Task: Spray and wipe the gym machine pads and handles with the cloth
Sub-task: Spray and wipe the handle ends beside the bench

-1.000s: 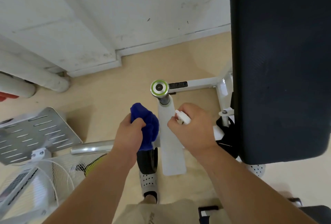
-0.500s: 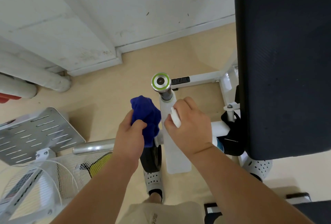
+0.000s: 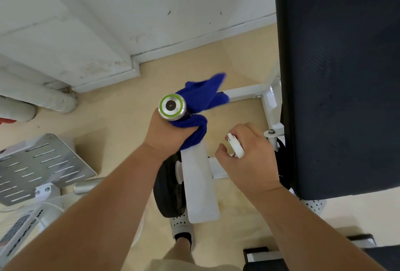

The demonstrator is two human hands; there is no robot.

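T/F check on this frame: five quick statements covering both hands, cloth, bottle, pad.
1. The left hand grips the blue cloth around the handle. True.
2. The right hand is empty. False: it holds the spray bottle.
3. The cloth lies on the dark pad. False: it is at the handle, apart from the pad.
4. A slotted metal plate sits at the left. True.
5. The ring on the handle's end is red. False: it is green.
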